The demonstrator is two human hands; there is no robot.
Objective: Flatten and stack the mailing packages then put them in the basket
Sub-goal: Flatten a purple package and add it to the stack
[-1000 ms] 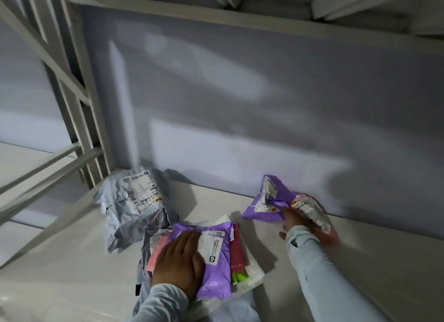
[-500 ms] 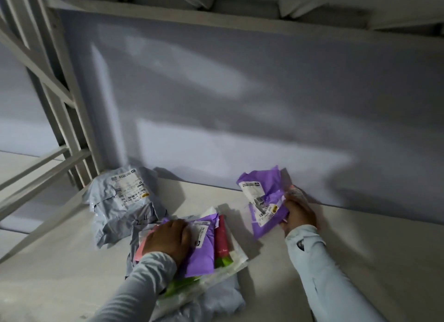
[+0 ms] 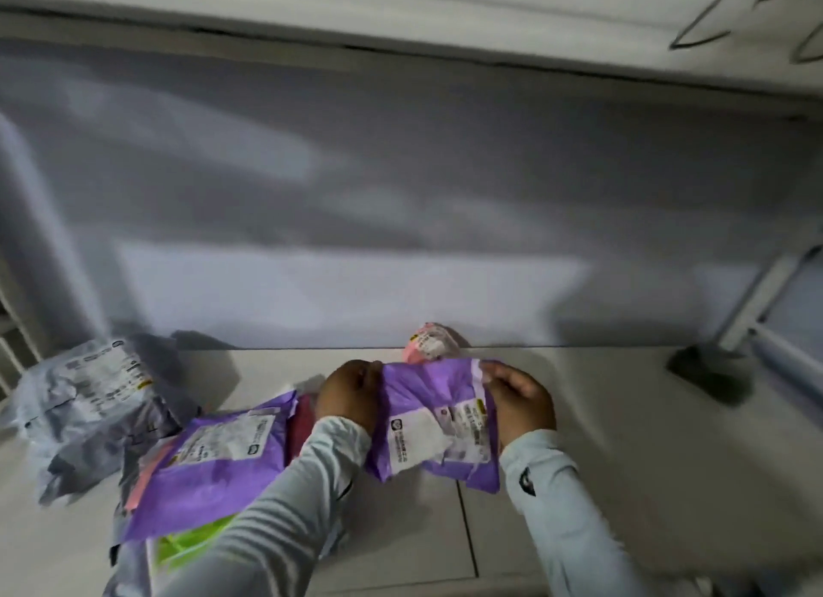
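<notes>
A purple mailing package (image 3: 438, 423) with a white label is stretched between both hands, just above the shelf. My left hand (image 3: 349, 394) grips its left edge and my right hand (image 3: 521, 403) grips its right edge. To the left lies a stack (image 3: 213, 467) of flattened packages with a purple one on top and red, pink and green ones under it. A crumpled grey package (image 3: 95, 400) rests at the far left. Behind the held package, a small pink package (image 3: 429, 345) lies against the wall. No basket is in view.
The packages lie on a pale shelf surface (image 3: 623, 440) that meets a grey back wall (image 3: 401, 222). A metal upright with a dark foot (image 3: 708, 371) stands at the right. Another shelf runs overhead (image 3: 401, 13).
My left hand left the stack and took the left edge of the purple package. My right hand brought that package forward. The pink package stays by the wall. The view shifted right.
</notes>
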